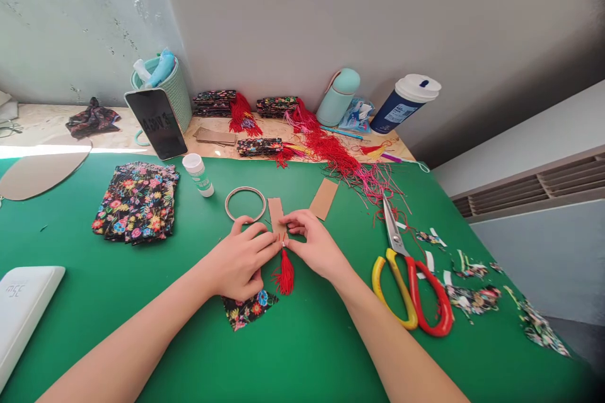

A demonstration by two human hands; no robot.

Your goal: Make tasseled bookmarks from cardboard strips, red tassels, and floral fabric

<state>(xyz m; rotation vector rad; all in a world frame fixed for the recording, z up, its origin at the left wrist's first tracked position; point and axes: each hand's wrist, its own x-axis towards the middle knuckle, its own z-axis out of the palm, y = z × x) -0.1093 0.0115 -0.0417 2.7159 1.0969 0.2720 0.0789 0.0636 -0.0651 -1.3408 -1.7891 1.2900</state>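
A narrow cardboard strip (275, 209) lies between my hands, with a red tassel (284, 274) hanging from its near end; the tassel's cord runs onto the cardboard. My left hand (243, 258) has its fingers bent and closed at the strip's left lower edge; its thumb is tucked below. My right hand (314, 244) comes from the other side, thumb at the tassel's top and fingertips against the strip. Partly under my left hand is a black floral fabric piece (250, 312). Just beyond it sits a roll of tape (244, 204), seen as a thin ring.
Scissors (401, 264) with yellow and red handles lie at right, near fabric scraps (472, 299). A glue stick (198, 175), folded floral fabric (137, 201) and a white power bank (28, 302) are left. Behind are a phone (158, 124), red tassels (331, 145), another cardboard strip (324, 199) and a cup (404, 104).
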